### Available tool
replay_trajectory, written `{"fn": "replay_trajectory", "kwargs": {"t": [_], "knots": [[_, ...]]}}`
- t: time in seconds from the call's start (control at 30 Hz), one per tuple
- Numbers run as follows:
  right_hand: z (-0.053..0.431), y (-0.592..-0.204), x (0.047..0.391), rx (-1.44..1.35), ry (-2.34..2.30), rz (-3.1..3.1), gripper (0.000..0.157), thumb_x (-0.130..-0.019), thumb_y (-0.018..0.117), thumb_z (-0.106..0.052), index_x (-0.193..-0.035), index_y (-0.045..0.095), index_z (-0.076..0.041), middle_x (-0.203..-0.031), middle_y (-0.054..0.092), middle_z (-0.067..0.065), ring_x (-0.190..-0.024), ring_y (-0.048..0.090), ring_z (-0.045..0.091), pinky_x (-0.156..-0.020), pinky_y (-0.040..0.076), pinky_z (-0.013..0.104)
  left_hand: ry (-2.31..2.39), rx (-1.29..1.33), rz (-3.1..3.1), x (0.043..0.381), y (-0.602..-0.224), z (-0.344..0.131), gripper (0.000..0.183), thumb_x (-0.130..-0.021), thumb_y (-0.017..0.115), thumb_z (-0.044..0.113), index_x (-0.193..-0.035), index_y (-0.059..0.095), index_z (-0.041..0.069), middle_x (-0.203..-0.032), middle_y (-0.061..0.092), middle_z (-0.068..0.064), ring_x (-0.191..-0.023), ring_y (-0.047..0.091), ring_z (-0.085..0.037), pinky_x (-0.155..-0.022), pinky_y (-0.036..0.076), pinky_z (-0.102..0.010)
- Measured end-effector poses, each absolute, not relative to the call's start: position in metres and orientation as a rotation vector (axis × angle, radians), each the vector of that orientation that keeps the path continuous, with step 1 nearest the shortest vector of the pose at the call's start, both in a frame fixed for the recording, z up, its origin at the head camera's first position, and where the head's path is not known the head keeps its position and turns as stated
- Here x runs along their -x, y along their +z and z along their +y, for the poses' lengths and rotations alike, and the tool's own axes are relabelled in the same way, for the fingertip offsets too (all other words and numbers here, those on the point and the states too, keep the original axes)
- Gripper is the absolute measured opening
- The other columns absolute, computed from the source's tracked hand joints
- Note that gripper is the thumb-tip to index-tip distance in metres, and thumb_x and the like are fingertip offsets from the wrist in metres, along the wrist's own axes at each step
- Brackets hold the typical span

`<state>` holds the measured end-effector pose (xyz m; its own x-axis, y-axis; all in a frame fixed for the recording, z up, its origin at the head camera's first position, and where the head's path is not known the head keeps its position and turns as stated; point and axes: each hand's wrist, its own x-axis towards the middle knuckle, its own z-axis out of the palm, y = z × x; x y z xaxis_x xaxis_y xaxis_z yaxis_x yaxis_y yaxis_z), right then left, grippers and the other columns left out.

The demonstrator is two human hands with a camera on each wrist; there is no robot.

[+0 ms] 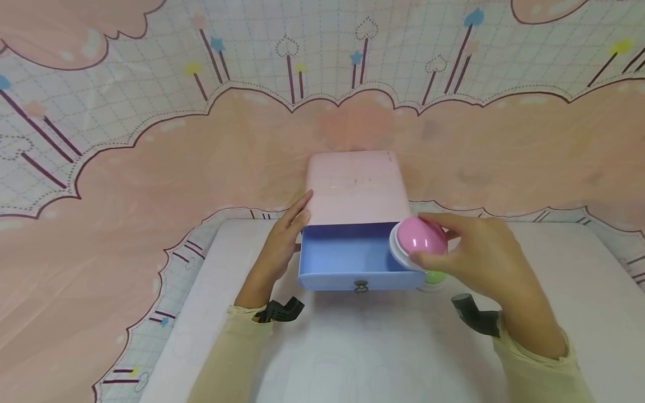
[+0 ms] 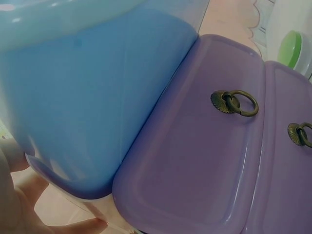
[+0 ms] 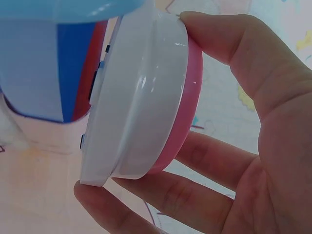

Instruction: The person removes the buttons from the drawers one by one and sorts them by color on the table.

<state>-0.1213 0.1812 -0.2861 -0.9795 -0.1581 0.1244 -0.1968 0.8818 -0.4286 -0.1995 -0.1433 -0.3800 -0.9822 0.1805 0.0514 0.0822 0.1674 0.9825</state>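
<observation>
A small drawer cabinet with a pink top (image 1: 358, 187) stands on the table, its blue top drawer (image 1: 360, 280) pulled out. Below that drawer, a purple drawer front (image 2: 190, 131) with a brass ring pull (image 2: 236, 103) is flush in the cabinet. My left hand (image 1: 279, 240) rests along the cabinet's left side, fingers extended. Between thumb and fingers my right hand (image 1: 478, 254) holds a round push button (image 1: 422, 235), white below with a pink domed top, tilted over the drawer's right end. In the right wrist view the button (image 3: 141, 97) shows its white base edge-on beside the drawer.
A second push button with a green top (image 1: 435, 277) sits on the table by the drawer's right front corner, partly hidden. The white table (image 1: 363, 352) extends in front of the cabinet. A patterned pink cloth (image 1: 252, 157) hangs behind.
</observation>
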Motion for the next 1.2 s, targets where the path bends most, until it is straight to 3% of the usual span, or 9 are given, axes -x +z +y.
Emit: {"fn": "replay_trajectory", "kwargs": {"t": [0.73,1.0,1.2], "knots": [[0.208,-0.304,0.120,-0.216,0.660,-2.958,0.078,-0.078,0.083,-0.056,-0.143,0.062,-0.019,-0.114,0.074,0.018,-0.103,0.062,0.038,-0.070,0.051,0.046,1.969,-0.281,2.329,0.199,-0.378,-0.142,0.052,-0.107,0.047,0.045,-0.157,0.036,0.042,-0.170,0.022,0.008,-0.154,0.027,-0.036,-0.105,0.038,-0.076],[0.218,-0.307,0.117,-0.233,0.667,-2.886,0.073,-0.079,0.084,-0.055,-0.140,0.064,-0.021,-0.108,0.076,0.015,-0.100,0.065,0.035,-0.067,0.045,0.035,1.964,-0.285,2.331,0.198,-0.377,-0.143,0.051,-0.106,0.047,0.046,-0.157,0.037,0.043,-0.170,0.023,0.009,-0.154,0.028,-0.035,-0.104,0.038,-0.075],[0.223,-0.311,0.115,-0.206,0.671,-2.893,0.071,-0.080,0.084,-0.053,-0.141,0.064,-0.021,-0.110,0.075,0.017,-0.101,0.065,0.035,-0.067,0.048,0.037,1.974,-0.288,2.326,0.199,-0.380,-0.144,0.051,-0.107,0.047,0.046,-0.156,0.037,0.044,-0.170,0.022,0.010,-0.154,0.028,-0.035,-0.104,0.040,-0.074]]}}
